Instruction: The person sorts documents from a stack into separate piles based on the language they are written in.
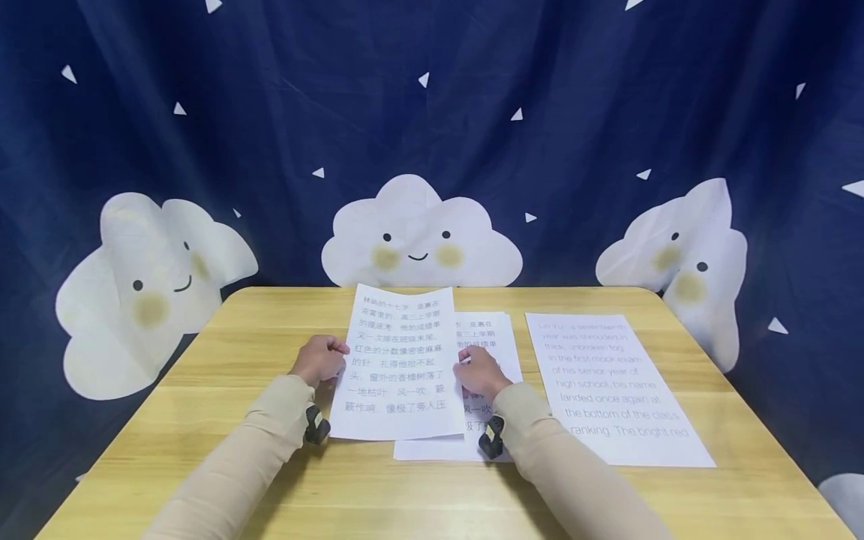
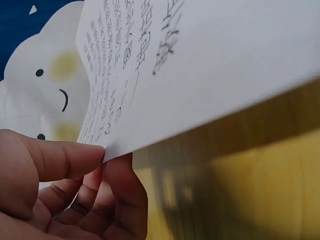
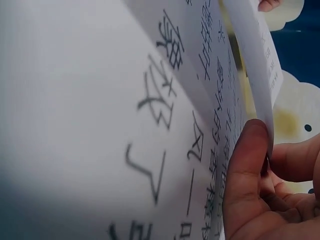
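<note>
Between both hands a sheet of paper (image 1: 398,360) printed with Chinese text is held up above the table. My left hand (image 1: 320,360) pinches its left edge between thumb and fingers; the left wrist view shows the thumb (image 2: 70,159) on the printed face and a shadow on the wood below. At the opposite edge my right hand (image 1: 481,373) pinches the same sheet, its fingertips (image 3: 252,145) pressed against it in the right wrist view. Partly covered by the raised sheet and the right hand, another Chinese-printed sheet (image 1: 496,367) lies on the table.
To the right a sheet with English text (image 1: 607,390) lies flat, its lower left part behind the right sleeve (image 1: 567,472). The wooden table (image 1: 202,420) ends at a dark blue curtain (image 1: 432,135) with smiling clouds. Each wrist wears a black strap device (image 1: 316,425).
</note>
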`<state>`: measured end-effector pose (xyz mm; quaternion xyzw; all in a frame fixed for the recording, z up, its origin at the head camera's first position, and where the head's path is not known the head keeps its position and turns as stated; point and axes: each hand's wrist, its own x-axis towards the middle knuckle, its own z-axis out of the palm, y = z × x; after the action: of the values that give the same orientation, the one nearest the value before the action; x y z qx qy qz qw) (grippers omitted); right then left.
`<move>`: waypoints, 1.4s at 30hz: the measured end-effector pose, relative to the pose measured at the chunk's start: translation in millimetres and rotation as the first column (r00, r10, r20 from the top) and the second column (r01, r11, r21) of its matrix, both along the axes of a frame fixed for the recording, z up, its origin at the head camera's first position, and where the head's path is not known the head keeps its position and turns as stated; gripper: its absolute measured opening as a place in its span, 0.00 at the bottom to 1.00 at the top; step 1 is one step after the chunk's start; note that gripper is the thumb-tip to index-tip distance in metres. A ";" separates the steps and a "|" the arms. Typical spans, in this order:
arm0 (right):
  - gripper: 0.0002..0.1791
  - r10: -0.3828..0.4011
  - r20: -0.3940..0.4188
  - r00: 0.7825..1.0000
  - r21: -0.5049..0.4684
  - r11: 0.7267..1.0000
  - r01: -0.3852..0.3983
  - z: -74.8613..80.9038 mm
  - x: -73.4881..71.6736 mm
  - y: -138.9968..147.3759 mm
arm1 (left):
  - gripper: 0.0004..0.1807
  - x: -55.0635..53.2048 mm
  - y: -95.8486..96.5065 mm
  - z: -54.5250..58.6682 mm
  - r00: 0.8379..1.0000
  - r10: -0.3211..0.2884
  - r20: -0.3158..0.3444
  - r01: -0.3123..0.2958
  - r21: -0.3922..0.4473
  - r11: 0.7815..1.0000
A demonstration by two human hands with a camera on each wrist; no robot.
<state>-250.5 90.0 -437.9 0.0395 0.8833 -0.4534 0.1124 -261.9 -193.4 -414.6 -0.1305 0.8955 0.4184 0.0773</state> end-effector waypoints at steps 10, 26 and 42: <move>0.16 0.011 -0.015 1.000 -0.024 1.000 -0.012 4.5 -0.4 -14.1 | 0.14 -4.4 -12.6 0.8 1.000 -0.012 -0.014 0.012 -0.011 1.000; 0.15 -0.040 -0.065 0.997 -0.014 0.999 0.039 5.1 0.1 -32.5 | 0.10 -0.4 -32.0 -0.2 0.996 -0.075 -0.054 0.072 -0.055 0.996; 0.13 -0.085 -0.047 0.995 -0.073 0.994 0.081 1.7 0.8 -44.9 | 0.19 -0.7 -53.4 -1.5 0.991 -0.131 -0.036 0.131 0.002 0.991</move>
<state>-249.7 45.1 -436.1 0.0608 0.8668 -0.4896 0.0729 -262.6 -246.7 -416.1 -0.0638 0.9025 0.4167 0.0885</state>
